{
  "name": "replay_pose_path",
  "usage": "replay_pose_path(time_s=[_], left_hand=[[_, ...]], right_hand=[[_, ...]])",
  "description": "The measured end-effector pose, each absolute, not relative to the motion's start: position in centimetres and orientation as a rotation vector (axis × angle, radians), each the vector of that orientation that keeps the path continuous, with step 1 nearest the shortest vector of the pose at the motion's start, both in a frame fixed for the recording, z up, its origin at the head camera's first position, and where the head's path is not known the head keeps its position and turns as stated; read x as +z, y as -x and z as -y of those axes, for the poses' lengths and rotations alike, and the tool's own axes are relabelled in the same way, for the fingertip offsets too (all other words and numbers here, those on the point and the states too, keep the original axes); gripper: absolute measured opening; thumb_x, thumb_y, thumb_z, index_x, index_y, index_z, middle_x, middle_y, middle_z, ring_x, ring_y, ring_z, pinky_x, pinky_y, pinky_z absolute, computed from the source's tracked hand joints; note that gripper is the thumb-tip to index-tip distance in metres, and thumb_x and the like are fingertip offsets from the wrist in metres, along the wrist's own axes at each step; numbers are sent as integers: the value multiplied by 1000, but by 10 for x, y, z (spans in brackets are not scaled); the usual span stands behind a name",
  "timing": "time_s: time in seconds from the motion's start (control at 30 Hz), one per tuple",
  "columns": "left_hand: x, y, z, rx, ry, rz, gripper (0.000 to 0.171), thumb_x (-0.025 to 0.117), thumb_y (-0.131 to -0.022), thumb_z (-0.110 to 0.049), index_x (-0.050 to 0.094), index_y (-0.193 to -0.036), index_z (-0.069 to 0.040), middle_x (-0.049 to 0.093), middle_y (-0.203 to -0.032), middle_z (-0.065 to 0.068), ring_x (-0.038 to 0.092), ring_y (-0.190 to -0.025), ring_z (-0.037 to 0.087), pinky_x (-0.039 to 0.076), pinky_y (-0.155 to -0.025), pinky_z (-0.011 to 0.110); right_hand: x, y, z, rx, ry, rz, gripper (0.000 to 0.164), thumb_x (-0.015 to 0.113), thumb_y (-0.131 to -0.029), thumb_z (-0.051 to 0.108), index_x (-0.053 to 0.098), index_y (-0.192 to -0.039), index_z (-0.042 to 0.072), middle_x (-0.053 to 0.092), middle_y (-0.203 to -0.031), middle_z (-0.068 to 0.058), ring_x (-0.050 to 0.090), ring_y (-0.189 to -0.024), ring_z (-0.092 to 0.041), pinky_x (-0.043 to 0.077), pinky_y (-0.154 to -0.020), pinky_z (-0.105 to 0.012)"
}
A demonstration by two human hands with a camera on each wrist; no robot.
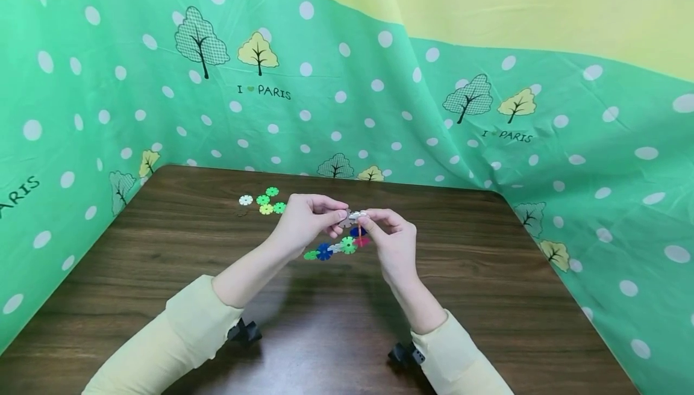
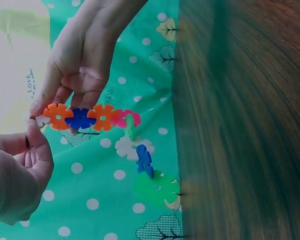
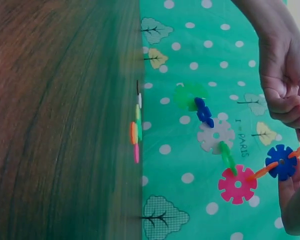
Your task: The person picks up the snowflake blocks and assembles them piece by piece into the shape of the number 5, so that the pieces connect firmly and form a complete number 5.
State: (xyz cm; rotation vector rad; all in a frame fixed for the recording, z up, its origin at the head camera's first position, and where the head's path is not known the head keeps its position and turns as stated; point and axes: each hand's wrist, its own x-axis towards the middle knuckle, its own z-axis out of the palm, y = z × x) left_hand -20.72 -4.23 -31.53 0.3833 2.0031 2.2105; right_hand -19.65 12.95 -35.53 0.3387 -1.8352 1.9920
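Note:
My left hand (image 1: pixel 303 221) pinches a pale grey-white notched plastic disc (image 1: pixel 346 221) between thumb and fingers. My right hand (image 1: pixel 394 244) pinches the upper end of a chain of interlocking flower-shaped discs, with fingertips right against the left hand's. The chain drops below both hands: orange and blue discs (image 3: pixel 281 162) near the top, then a pink disc (image 3: pixel 237 184). Lower down follow a thin green disc, a white disc (image 3: pixel 216 135), a blue disc (image 1: pixel 324 251) and a green disc (image 2: pixel 156 189) at the end. In the left wrist view, fingers hide the top joint.
Loose discs lie on the brown wooden table (image 1: pixel 488 286) beyond the left hand: a white disc (image 1: pixel 246 200), a yellow disc (image 1: pixel 266 209) and several green ones. A green dotted cloth (image 1: pixel 347 82) rises behind and along both sides of the table.

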Motion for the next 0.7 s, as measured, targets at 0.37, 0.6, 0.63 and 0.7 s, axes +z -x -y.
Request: replay_pose_path(time_s=[0.37, 0.6, 0.63, 0.7], left_hand=[[-324, 221, 59, 1976, -607, -2279, 25, 70, -87, -22, 68, -107, -8, 71, -90, 8, 67, -74, 21, 57, -70, 37], [-335, 240, 91, 1713, -745, -2527, 28, 71, -85, -33, 67, -110, -21, 69, -98, -4, 64, -93, 17, 53, -80, 36], [-337, 243, 96, 1674, -765, -2554, 29, 71, -85, -32, 67, -111, -22, 69, -99, -5, 64, -95, 17, 52, -82, 37], [-343, 250, 105, 1597, -799, -2605, 31, 71, -85, -30, 65, -114, -22, 68, -104, -5, 62, -100, 19, 50, -86, 40]], right_hand=[[-348, 197, -131, 1981, -341, 1899, 21, 75, -81, 11, 68, -91, -5, 71, -84, -5, 63, -79, -17, 52, -68, -24], [-346, 198, -141, 2008, -355, 1947, 15, 68, -86, 6, 63, -95, -5, 70, -84, 3, 61, -77, -13, 52, -70, -25], [-345, 198, -142, 2020, -356, 1951, 15, 67, -87, 6, 62, -96, -4, 70, -85, 3, 63, -77, -14, 53, -72, -24], [-344, 198, -145, 2056, -368, 1946, 14, 66, -88, 6, 60, -96, -3, 70, -86, 3, 65, -76, -16, 54, -76, -25]])
